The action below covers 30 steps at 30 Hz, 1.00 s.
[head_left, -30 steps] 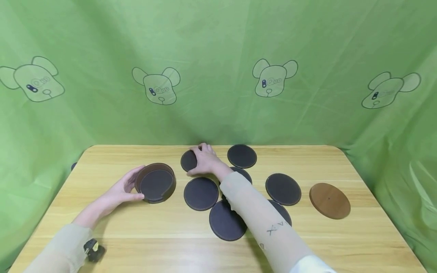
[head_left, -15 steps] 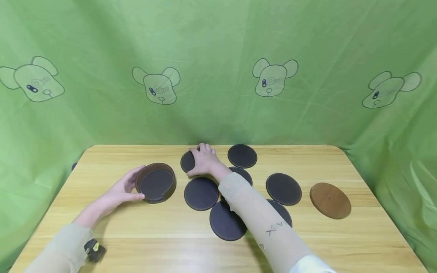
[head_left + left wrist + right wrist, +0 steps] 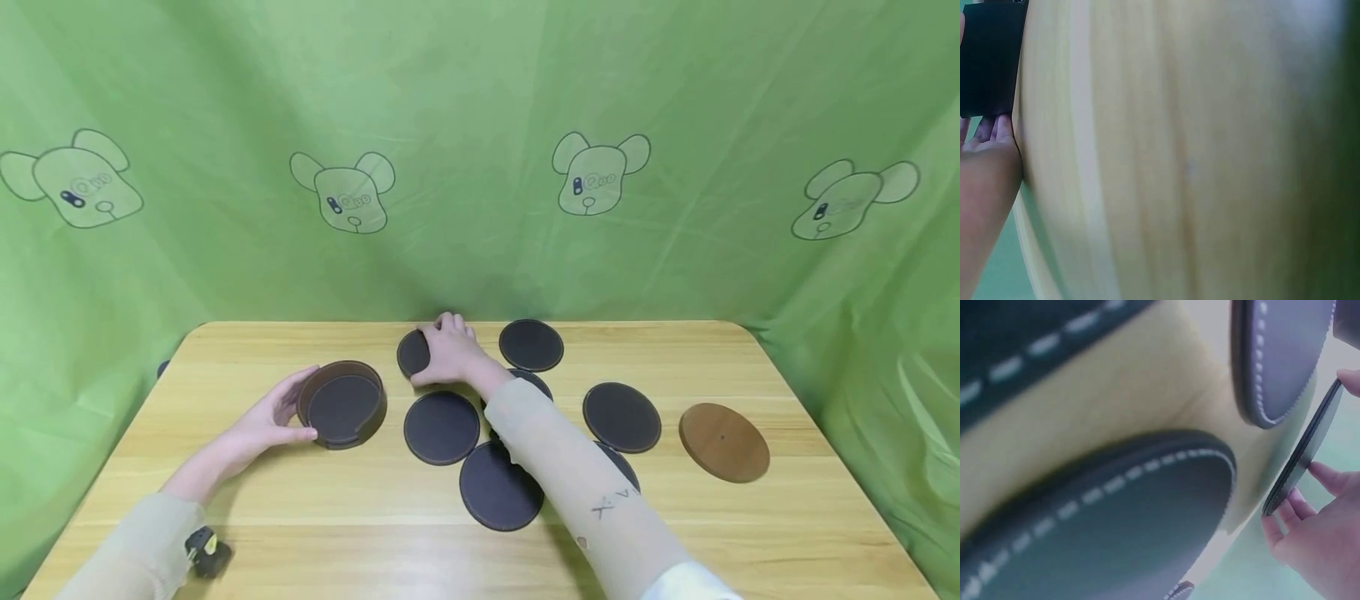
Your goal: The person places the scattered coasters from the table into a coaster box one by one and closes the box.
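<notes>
My right hand [image 3: 450,352] reaches to the far middle of the wooden table [image 3: 225,508] and lies over a dark round coaster [image 3: 412,353]. The right wrist view shows this coaster [image 3: 1307,445] tilted up on edge, pinched between my fingertips [image 3: 1330,477]. My left hand [image 3: 272,415] cups the left side of a round brown holder [image 3: 343,405] that has a dark coaster lying in it. In the left wrist view only my fingers [image 3: 990,134] show, against the holder's dark wall [image 3: 988,59].
Several more dark coasters lie flat: one at the back [image 3: 531,344], one in the middle [image 3: 441,427], one nearer [image 3: 500,485], one to the right [image 3: 622,417]; my right forearm partly hides others. A brown round lid [image 3: 723,442] lies at the right. Green cloth hangs around the table.
My right hand's fingers have closed slightly further over the far coaster. The left hand and the holder have not moved.
</notes>
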{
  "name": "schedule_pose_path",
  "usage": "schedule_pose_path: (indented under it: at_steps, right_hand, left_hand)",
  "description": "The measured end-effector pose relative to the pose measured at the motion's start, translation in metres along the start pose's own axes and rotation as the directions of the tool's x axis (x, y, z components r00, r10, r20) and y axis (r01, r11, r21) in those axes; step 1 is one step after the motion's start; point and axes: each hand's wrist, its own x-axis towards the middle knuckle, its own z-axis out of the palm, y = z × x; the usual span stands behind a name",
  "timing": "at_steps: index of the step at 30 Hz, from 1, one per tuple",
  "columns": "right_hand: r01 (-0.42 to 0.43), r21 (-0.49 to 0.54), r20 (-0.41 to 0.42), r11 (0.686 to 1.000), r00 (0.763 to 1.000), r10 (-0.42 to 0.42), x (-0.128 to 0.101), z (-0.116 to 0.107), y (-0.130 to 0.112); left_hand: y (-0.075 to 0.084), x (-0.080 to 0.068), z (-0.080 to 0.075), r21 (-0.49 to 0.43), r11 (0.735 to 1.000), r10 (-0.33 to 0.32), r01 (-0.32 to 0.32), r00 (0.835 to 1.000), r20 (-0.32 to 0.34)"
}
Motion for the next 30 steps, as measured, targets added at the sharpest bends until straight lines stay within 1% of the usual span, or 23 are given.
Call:
schedule_pose_path:
  at_steps: [9, 18, 25, 30]
  right_hand:
    - [0.06, -0.043, -0.033, 0.997, 0.998, -0.062, -0.001, -0.009, -0.009]
    - [0.145, 0.002, -0.044, 0.989, 0.988, -0.145, -0.005, -0.019, -0.029]
    - [0.199, 0.027, -0.068, 0.98, 0.978, -0.196, -0.008, -0.02, -0.045]
    - [0.233, 0.039, -0.061, 0.972, 0.971, -0.23, -0.011, -0.019, -0.058]
  left_hand:
    - [0.001, -0.001, 0.002, -0.002, 1.0, 0.003, -0.003, 1.0, 0.003]
    - [-0.001, 0.001, 0.001, -0.018, 1.0, 0.019, -0.019, 1.0, 0.004]
    - [-0.002, 0.0, 0.001, -0.036, 0.998, 0.046, -0.046, 0.999, 0.01]
    - [-0.003, 0.0, 0.0, -0.051, 0.997, 0.063, -0.062, 0.998, 0.015]
